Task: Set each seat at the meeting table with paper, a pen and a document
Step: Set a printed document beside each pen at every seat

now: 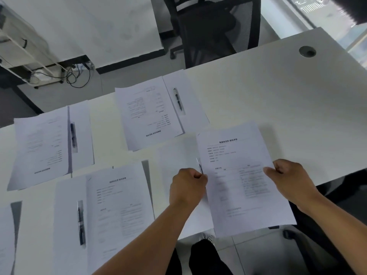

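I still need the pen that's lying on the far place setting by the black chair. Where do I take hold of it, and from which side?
Pinch the pen at mid-barrel, coming straight down from above. It lies flat on the blank paper, its length pointing away from you, just right of the printed document, so thumb and finger can close across the barrel from left and right. Neither end sticks out past the paper to offer an end grip.

- White meeting table (278,92), round cable grommet (307,51) near far right corner.
- Left of grommet: far printed document (147,114) over blank paper (190,100), black pen (178,99) on top.
- Further left: two more such sets, pens (73,135) and (81,225).
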Motion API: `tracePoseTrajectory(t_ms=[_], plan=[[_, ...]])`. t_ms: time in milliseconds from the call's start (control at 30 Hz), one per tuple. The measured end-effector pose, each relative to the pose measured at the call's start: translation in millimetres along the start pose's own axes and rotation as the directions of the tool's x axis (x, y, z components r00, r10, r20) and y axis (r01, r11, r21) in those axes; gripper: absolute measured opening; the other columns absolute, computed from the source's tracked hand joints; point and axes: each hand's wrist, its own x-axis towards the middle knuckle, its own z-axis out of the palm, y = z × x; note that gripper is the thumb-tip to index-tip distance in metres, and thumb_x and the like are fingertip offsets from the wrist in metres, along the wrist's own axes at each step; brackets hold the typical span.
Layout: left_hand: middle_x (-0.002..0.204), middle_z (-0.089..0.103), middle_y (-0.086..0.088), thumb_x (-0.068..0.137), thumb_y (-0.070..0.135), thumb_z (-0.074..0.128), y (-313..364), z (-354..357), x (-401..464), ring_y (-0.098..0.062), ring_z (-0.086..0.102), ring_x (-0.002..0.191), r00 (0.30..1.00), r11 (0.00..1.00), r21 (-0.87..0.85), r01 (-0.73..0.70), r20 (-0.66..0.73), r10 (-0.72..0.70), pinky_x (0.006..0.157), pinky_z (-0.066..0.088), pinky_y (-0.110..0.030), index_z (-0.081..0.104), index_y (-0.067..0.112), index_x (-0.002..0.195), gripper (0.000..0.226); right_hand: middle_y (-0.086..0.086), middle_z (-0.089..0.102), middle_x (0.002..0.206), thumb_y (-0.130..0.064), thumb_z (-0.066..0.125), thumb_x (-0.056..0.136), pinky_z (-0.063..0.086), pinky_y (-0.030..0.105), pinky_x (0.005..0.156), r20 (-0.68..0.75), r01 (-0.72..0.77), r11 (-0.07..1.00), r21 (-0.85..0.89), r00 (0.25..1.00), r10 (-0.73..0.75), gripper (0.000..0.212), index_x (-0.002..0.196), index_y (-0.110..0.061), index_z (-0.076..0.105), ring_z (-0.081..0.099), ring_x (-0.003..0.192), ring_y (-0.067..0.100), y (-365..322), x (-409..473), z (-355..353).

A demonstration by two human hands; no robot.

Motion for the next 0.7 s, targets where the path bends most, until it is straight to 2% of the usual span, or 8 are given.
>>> tracePoseTrajectory(t_ms=[67,167,233,433,533,600,700], plan=[[0.071,0.077,-0.007,0.089,0.031,0.065,3,6,2,-0.021,0.065,0.057,1.0,0.998,0.064,0.004,-0.016,-0.003,0.065,0.065,-0.045,0.069,0.006,0.075,0.029,-0.001,0.032,0.062,-0.026,0.066,0.099,0.027,0.035,0.061,0.001,-0.009,1.0,-0.01,1.0,0.009,0.046,0.071,-0.02,0.031,0.03,0.061,0.019,3,4,0],[0.05,0.059,0.005,0.091,0.026,0.065,4,14,5,-0.015,0.048,0.043,0.999,0.991,0.13,0.02,-0.04,-0.015,0.049,0.042,-0.025,0.051,0.015,0.058,0.038,0.0,0.032,0.063,-0.027,0.066,0.1,0.026,0.035,0.061,0.001,-0.016,0.999,-0.028,1.0,0.016,0.046,0.071,-0.019,0.031,0.03,0.061,0.019,5,9,1],[0.045,0.048,0.008,0.092,0.024,0.065,6,18,8,-0.014,0.042,0.04,0.998,0.986,0.168,0.019,-0.062,-0.008,0.049,0.036,-0.022,0.046,0.018,0.056,0.04,0.001,0.033,0.063,-0.027,0.066,0.1,0.026,0.034,0.061,-0.001,-0.02,0.999,-0.04,1.0,0.02,0.045,0.071,-0.019,0.032,0.03,0.061,0.019,6,11,2],[0.061,0.064,0.004,0.092,0.029,0.067,6,32,20,-0.02,0.06,0.053,0.996,0.972,0.236,0.012,-0.09,0.009,0.053,0.044,-0.025,0.054,0.02,0.064,0.032,0.001,0.034,0.063,-0.027,0.064,0.1,0.026,0.034,0.06,-0.012,-0.016,0.997,-0.076,1.0,0.015,0.043,0.072,-0.018,0.033,0.03,0.06,0.019,10,17,-3],[0.074,0.074,0.001,0.092,0.034,0.067,9,36,22,-0.022,0.071,0.065,0.995,0.963,0.269,0.007,-0.097,0.02,0.057,0.051,-0.027,0.067,0.015,0.079,0.023,0.001,0.034,0.063,-0.028,0.064,0.101,0.026,0.033,0.059,-0.009,0.001,0.996,-0.09,1.0,-0.002,0.043,0.072,-0.018,0.033,0.03,0.059,0.018,12,21,-4],[0.075,0.074,0.002,0.094,0.034,0.066,12,39,23,-0.021,0.072,0.066,0.995,0.954,0.299,-0.004,-0.097,0.034,0.056,0.049,-0.027,0.07,0.015,0.085,0.022,0.001,0.034,0.064,-0.027,0.063,0.101,0.026,0.033,0.06,-0.004,0.009,0.996,-0.092,1.0,-0.009,0.043,0.072,-0.018,0.033,0.03,0.059,0.019,12,24,-5],[0.074,0.07,0.003,0.098,0.031,0.065,16,41,24,-0.018,0.067,0.063,0.993,0.94,0.341,-0.006,-0.106,0.044,0.054,0.044,-0.026,0.064,0.016,0.085,0.019,0.002,0.033,0.065,-0.026,0.062,0.101,0.025,0.033,0.06,-0.004,0.016,0.995,-0.097,1.0,-0.017,0.042,0.072,-0.018,0.032,0.029,0.061,0.019,13,28,-2]])
